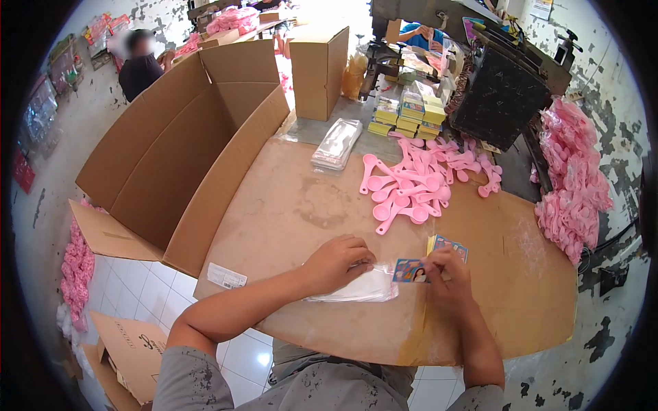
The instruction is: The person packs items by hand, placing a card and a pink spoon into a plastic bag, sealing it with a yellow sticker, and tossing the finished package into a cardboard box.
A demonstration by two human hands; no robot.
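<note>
In my right hand [449,272] is a printed card [410,270] with a blue border and a picture, pinched between thumb and fingers. The card's left end is at the opening side of a clear plastic bag [356,289]. My left hand [343,262] lies over the bags, its fingers curled together at the top bag's upper edge; the fingertips are partly hidden. Behind my right hand a stack of similar cards [452,246] rests on the cardboard tabletop [288,205]. Farther back lies a heap of pink measuring spoons [408,185].
A large open carton [185,130] stands at the left. Beyond the spoons are bundled card stacks [411,113], a pack of clear bags [337,144] and an upright box [319,75]. Bagged pink spoons [572,178] hang at right. A person [140,68] is at far left.
</note>
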